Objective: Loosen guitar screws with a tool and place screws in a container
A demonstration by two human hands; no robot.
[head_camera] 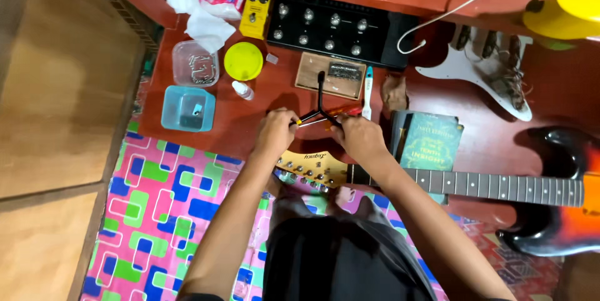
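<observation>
Both hands [275, 131] [359, 137] grip, perhaps, a three-armed wrench [321, 110] over the headstock [312, 167].

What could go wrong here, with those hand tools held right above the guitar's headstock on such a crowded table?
1. The left hand and right hand hold tools just above the headstock; a slip might scratch it.
2. The headstock juts past the table edge, so pressing down could tip or shift the guitar.
3. The open clear tub of small metal parts sits close by; a stray elbow could spill it onto the patterned mat.
</observation>
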